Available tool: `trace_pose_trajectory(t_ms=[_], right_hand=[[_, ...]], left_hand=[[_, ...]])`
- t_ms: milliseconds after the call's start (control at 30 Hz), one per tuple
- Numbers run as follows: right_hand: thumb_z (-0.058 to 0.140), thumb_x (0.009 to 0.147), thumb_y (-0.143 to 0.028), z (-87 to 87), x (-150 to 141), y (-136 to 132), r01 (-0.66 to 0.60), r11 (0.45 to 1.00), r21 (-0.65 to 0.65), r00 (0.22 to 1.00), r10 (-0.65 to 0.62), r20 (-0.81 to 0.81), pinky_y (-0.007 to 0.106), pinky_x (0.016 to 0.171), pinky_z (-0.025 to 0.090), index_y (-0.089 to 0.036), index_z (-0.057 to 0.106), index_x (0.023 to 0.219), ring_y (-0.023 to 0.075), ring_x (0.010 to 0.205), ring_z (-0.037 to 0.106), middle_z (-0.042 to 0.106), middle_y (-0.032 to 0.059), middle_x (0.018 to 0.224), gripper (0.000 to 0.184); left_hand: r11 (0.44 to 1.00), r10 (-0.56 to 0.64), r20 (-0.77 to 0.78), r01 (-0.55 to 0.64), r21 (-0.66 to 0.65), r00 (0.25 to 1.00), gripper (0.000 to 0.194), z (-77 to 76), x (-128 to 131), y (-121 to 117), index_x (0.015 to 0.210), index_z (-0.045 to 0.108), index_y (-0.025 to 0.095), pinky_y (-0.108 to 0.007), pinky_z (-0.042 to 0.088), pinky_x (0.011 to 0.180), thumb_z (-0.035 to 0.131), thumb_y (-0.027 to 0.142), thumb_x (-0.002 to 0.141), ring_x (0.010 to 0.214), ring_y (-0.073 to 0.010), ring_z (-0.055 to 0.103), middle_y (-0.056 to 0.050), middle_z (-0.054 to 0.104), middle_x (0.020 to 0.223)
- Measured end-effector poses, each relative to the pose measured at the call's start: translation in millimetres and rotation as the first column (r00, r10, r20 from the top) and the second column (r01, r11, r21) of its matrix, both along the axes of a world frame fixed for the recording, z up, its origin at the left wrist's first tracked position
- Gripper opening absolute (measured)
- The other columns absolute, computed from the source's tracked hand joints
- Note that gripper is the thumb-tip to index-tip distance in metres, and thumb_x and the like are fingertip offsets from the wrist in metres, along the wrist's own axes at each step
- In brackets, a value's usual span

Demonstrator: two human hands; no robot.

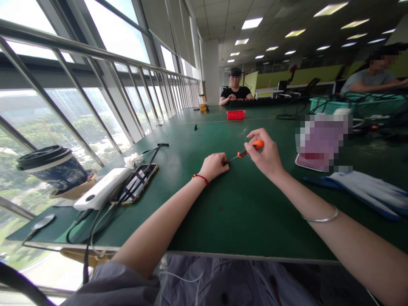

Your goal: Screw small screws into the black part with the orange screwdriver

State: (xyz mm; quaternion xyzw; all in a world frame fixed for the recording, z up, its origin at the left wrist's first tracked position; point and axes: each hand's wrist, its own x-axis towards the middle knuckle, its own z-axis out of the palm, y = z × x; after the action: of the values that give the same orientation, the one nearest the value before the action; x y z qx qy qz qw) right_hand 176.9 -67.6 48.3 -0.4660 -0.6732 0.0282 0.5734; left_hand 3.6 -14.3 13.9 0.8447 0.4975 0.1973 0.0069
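My right hand [266, 153] grips the orange and black handle of a screwdriver [255, 146] between thumb and fingers. Its thin metal shaft points left and down to a small black part [225, 162] at the fingertips of my left hand [214, 166]. My left hand is closed on that part and rests low over the green tabletop. Most of the part is hidden by the fingers, so its kind cannot be made out. The shaft's tip appears to meet the part.
Left on the green table [248, 221] are a phone [137, 185], a white power bank [102, 189], cables and a cup [54, 168]. Gloves [366, 189] and a blurred pink object [318, 144] lie right. A red tray [236, 115] and a person [235, 87] are ahead.
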Motion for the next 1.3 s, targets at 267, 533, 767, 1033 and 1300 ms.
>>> trace_pose_trajectory(t_ms=[267, 533, 767, 1033, 1300], right_hand=[[0.057, 0.075, -0.036, 0.9, -1.8, -1.1, -0.006, 1.0, 0.005, 1.0, 0.006, 0.006, 0.029, 0.063, 0.041, -0.022, 0.056, 0.078, 0.0158, 0.061, 0.054, 0.06, 0.0002, 0.07, 0.014], [0.055, 0.079, -0.044, -0.1, -4.1, -2.0, 0.018, 0.999, -0.04, 1.0, -0.018, -0.013, 0.029, 0.061, 0.041, -0.023, 0.054, 0.085, 0.0153, 0.055, 0.052, 0.052, -0.0037, 0.059, 0.022], [0.059, 0.073, -0.032, -0.6, -3.8, -1.9, -0.03, 1.0, -0.004, 0.999, 0.03, -0.023, 0.027, 0.059, 0.041, -0.023, 0.055, 0.087, 0.0144, 0.058, 0.054, 0.059, -0.0016, 0.071, 0.017], [0.055, 0.079, -0.047, 0.5, -5.1, -3.1, -0.012, 0.998, -0.066, 1.0, 0.011, -0.02, 0.027, 0.056, 0.038, -0.023, 0.054, 0.076, 0.0136, 0.051, 0.047, 0.049, -0.004, 0.054, 0.024], [0.06, 0.07, -0.029, -0.4, -5.4, -3.2, -0.04, 0.999, 0.0, 0.999, 0.04, -0.006, 0.027, 0.056, 0.04, -0.023, 0.052, 0.095, 0.0146, 0.058, 0.052, 0.057, -0.0024, 0.072, 0.028]], left_hand=[[1.0, 0.003, -0.011, -0.003, -0.002, 1.0, 0.009, 0.8, -0.3, -0.3, 0.078, 0.06, 0.019, -0.026, 0.044, 0.064, 0.056, 0.025, 0.073, 0.075, -0.0183, 0.061, -0.004, 0.067, 0.083], [1.0, -0.011, -0.002, 0.011, 0.01, 1.0, 0.01, -0.6, -0.6, 0.7, 0.078, 0.061, 0.019, -0.027, 0.045, 0.065, 0.056, 0.025, 0.072, 0.075, -0.0185, 0.061, -0.004, 0.067, 0.082], [1.0, 0.003, -0.008, -0.003, -0.001, 1.0, 0.01, 0.0, -0.1, 0.0, 0.079, 0.06, 0.019, -0.027, 0.045, 0.066, 0.056, 0.025, 0.073, 0.077, -0.0187, 0.061, -0.004, 0.068, 0.084], [1.0, -0.011, -0.004, 0.011, 0.01, 1.0, 0.009, -1.2, -0.5, 1.4, 0.077, 0.06, 0.019, -0.027, 0.044, 0.064, 0.056, 0.025, 0.073, 0.075, -0.0188, 0.061, -0.004, 0.067, 0.083], [1.0, -0.02, -0.006, 0.02, 0.018, 1.0, 0.01, -1.5, -0.9, 1.7, 0.078, 0.06, 0.019, -0.027, 0.044, 0.063, 0.055, 0.025, 0.072, 0.074, -0.0184, 0.061, -0.004, 0.067, 0.083]])
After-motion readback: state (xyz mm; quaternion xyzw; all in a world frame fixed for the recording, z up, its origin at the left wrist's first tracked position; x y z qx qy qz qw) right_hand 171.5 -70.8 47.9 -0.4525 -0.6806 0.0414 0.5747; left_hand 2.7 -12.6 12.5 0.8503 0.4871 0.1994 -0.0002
